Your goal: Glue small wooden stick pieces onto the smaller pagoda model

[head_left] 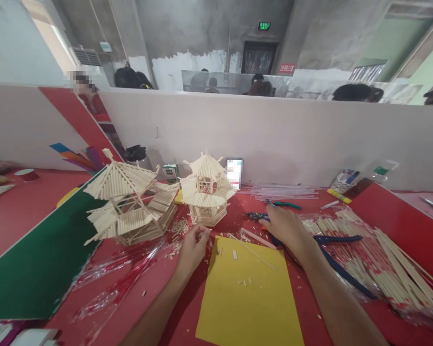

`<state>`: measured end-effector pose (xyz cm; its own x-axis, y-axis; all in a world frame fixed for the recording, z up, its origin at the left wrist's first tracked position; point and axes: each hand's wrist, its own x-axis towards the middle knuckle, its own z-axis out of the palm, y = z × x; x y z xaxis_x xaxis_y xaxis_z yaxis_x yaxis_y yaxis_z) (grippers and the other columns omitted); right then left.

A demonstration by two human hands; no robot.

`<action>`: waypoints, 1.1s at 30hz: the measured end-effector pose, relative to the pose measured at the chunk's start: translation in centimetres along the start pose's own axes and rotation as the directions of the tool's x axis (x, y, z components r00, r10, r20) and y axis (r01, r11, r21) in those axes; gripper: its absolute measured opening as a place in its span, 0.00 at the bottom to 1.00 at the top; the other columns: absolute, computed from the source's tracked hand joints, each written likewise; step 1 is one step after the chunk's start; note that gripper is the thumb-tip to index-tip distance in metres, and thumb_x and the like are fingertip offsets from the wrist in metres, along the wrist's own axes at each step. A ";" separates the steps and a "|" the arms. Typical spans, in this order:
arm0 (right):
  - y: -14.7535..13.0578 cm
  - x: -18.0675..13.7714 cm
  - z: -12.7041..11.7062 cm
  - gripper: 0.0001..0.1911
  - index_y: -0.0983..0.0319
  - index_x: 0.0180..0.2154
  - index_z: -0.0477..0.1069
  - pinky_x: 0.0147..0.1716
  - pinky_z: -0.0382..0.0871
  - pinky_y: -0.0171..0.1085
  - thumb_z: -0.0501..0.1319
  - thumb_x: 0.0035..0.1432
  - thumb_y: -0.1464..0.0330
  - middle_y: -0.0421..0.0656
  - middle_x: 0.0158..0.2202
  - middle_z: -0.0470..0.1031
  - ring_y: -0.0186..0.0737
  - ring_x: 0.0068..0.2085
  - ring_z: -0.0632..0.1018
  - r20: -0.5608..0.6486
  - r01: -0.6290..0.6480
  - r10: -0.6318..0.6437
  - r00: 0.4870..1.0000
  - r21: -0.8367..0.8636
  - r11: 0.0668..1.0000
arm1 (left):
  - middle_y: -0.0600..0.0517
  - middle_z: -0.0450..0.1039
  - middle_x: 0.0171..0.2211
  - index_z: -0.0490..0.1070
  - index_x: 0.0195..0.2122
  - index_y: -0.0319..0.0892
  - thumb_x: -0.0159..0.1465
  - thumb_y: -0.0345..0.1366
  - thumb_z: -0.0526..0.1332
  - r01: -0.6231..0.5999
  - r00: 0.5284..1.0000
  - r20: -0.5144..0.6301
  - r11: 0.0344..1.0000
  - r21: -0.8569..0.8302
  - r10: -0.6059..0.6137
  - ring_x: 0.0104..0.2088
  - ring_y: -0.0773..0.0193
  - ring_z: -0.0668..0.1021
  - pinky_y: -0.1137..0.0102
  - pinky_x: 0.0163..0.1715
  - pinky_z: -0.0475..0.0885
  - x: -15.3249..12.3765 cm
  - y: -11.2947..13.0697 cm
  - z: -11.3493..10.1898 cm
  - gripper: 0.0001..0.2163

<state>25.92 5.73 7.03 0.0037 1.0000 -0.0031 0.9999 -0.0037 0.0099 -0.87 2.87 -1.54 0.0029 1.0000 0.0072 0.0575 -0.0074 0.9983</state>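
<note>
My left hand (197, 244) is at the top left corner of a yellow sheet (248, 302), fingers curled together; anything pinched in them is too small to make out. My right hand (283, 225) is closed over a dark hot glue gun (254, 216), whose nozzle points left. Behind that hand lie pliers with teal handles (287, 205). A two-tiered pavilion of small wooden sticks (207, 192) stands just beyond my left hand. Farther left is a larger stick pavilion (130, 202). Short stick pieces (235, 254) and a long thin stick (258, 254) lie on the sheet.
Large cutters with blue handles (341, 264) rest by my right forearm. Bundles of wooden sticks (368, 259) in plastic lie at the right. Clear glue sticks (285, 191) line the back, near a phone (234, 173). A green board (39, 259) and partition (292, 139) bound the red table.
</note>
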 end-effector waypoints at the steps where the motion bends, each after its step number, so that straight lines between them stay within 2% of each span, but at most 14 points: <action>1: -1.0 0.0 -0.6 0.17 0.64 0.46 0.72 0.37 0.66 0.43 0.60 0.62 0.59 0.57 0.43 0.79 0.56 0.43 0.80 -0.013 0.059 -0.058 0.998 0.040 0.997 | 0.58 0.69 0.19 0.64 0.30 0.42 0.62 0.50 0.60 0.014 1.000 0.004 1.000 -0.014 -0.014 0.13 0.75 0.61 0.78 0.15 0.55 0.0 0.1 0.0 0.15; 3: -3.2 0.2 -1.4 0.13 0.62 0.41 0.74 0.37 0.65 0.40 0.59 0.63 0.59 0.52 0.40 0.80 0.50 0.40 0.80 -0.047 0.197 -0.191 0.980 0.178 0.964 | 0.58 0.69 0.19 0.64 0.31 0.42 0.61 0.50 0.60 0.031 1.000 0.006 0.999 -0.027 -0.031 0.13 0.75 0.61 0.78 0.15 0.55 0.1 0.3 -0.1 0.16; 5: -5.2 0.6 -1.4 0.12 0.60 0.41 0.75 0.35 0.64 0.37 0.58 0.64 0.60 0.48 0.39 0.80 0.44 0.37 0.79 -0.086 0.306 -0.294 0.952 0.340 0.890 | 0.59 0.69 0.18 0.64 0.31 0.42 0.61 0.51 0.60 0.045 0.999 0.001 0.998 -0.039 -0.045 0.13 0.75 0.61 0.78 0.14 0.55 0.1 0.5 -0.1 0.16; 7: -6.9 1.2 -0.8 0.12 0.59 0.43 0.75 0.35 0.64 0.35 0.58 0.64 0.62 0.46 0.40 0.80 0.41 0.38 0.79 -0.116 0.399 -0.394 0.912 0.469 0.787 | 0.59 0.68 0.18 0.63 0.32 0.43 0.61 0.51 0.60 0.055 0.998 -0.004 0.997 -0.048 -0.056 0.12 0.75 0.60 0.78 0.14 0.54 0.1 0.7 -0.1 0.16; 9: -8.3 2.0 0.0 0.13 0.60 0.47 0.75 0.39 0.65 0.35 0.58 0.64 0.64 0.47 0.44 0.80 0.42 0.41 0.79 -0.156 0.447 -0.433 0.888 0.520 0.728 | 0.60 0.68 0.18 0.63 0.32 0.43 0.62 0.51 0.59 0.055 0.998 -0.006 0.998 -0.040 -0.056 0.12 0.74 0.60 0.78 0.15 0.54 0.2 0.7 -0.1 0.15; 11: -9.3 2.7 0.9 0.13 0.62 0.46 0.76 0.40 0.66 0.35 0.57 0.64 0.65 0.48 0.43 0.81 0.43 0.42 0.79 -0.167 0.445 -0.423 0.890 0.516 0.732 | 0.60 0.67 0.17 0.63 0.32 0.43 0.63 0.50 0.57 0.037 0.999 -0.011 0.999 0.004 -0.037 0.13 0.72 0.62 0.77 0.16 0.55 0.1 0.6 -0.1 0.15; 14: -10.3 3.5 2.0 0.13 0.62 0.43 0.76 0.38 0.66 0.35 0.57 0.65 0.63 0.49 0.40 0.81 0.43 0.39 0.80 -0.164 0.425 -0.402 0.901 0.520 0.741 | 0.58 0.68 0.19 0.64 0.33 0.44 0.66 0.48 0.55 -0.030 0.999 -0.027 0.979 0.201 0.036 0.18 0.67 0.70 0.74 0.20 0.59 -0.2 0.6 -0.1 0.13; 17: -10.9 4.0 2.7 0.13 0.62 0.42 0.76 0.37 0.65 0.34 0.58 0.65 0.62 0.49 0.39 0.81 0.43 0.38 0.80 -0.168 0.395 -0.363 0.916 0.522 0.756 | 0.56 0.71 0.21 0.66 0.34 0.45 0.67 0.46 0.53 -0.074 0.996 -0.006 0.902 0.426 0.085 0.21 0.63 0.73 0.72 0.22 0.59 -0.7 0.6 0.0 0.11; 20: -11.1 4.2 3.0 0.12 0.62 0.41 0.76 0.37 0.64 0.35 0.58 0.64 0.62 0.50 0.40 0.81 0.45 0.40 0.80 -0.160 0.365 -0.330 0.930 0.501 0.785 | 0.54 0.73 0.23 0.66 0.36 0.46 0.69 0.44 0.51 -0.108 0.994 0.040 0.835 0.540 0.103 0.23 0.61 0.75 0.71 0.24 0.60 -1.0 0.6 0.1 0.10; 24: -11.0 4.1 3.0 0.13 0.61 0.41 0.76 0.36 0.62 0.36 0.56 0.64 0.62 0.50 0.41 0.81 0.45 0.39 0.80 -0.138 0.359 -0.336 0.932 0.483 0.799 | 0.52 0.75 0.25 0.65 0.37 0.47 0.69 0.41 0.50 -0.171 0.985 0.094 0.777 0.605 0.144 0.25 0.57 0.77 0.68 0.26 0.62 -1.1 0.1 -0.2 0.08; 27: -11.0 4.1 3.0 0.11 0.60 0.42 0.75 0.36 0.61 0.36 0.56 0.63 0.65 0.48 0.41 0.81 0.46 0.40 0.80 -0.108 0.340 -0.333 0.937 0.505 0.793 | 0.52 0.74 0.25 0.64 0.38 0.49 0.70 0.40 0.47 -0.193 0.981 0.144 0.770 0.609 0.132 0.23 0.59 0.77 0.68 0.24 0.62 -1.0 -0.7 -0.7 0.08; 29: -11.1 4.0 3.0 0.11 0.60 0.43 0.75 0.36 0.61 0.36 0.56 0.63 0.66 0.48 0.42 0.80 0.46 0.41 0.79 -0.076 0.322 -0.332 0.940 0.518 0.793 | 0.53 0.73 0.21 0.64 0.36 0.49 0.70 0.39 0.46 -0.246 0.966 0.215 0.767 0.592 0.144 0.19 0.60 0.75 0.68 0.20 0.61 -1.0 -1.1 -0.9 0.09; 33: -11.3 4.0 2.6 0.12 0.58 0.42 0.76 0.36 0.60 0.36 0.54 0.62 0.69 0.47 0.40 0.80 0.44 0.39 0.79 0.018 0.275 -0.332 0.943 0.519 0.809 | 0.54 0.74 0.23 0.66 0.37 0.49 0.71 0.38 0.48 -0.237 0.971 0.182 0.738 0.632 0.156 0.22 0.61 0.78 0.71 0.21 0.66 -0.9 -1.5 -1.2 0.09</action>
<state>14.71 9.78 4.31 -0.3285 0.9442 -0.0245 0.8155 0.2704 -0.5118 -2.10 1.97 -2.94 0.1933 0.9693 0.1521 0.6731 -0.2438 0.6982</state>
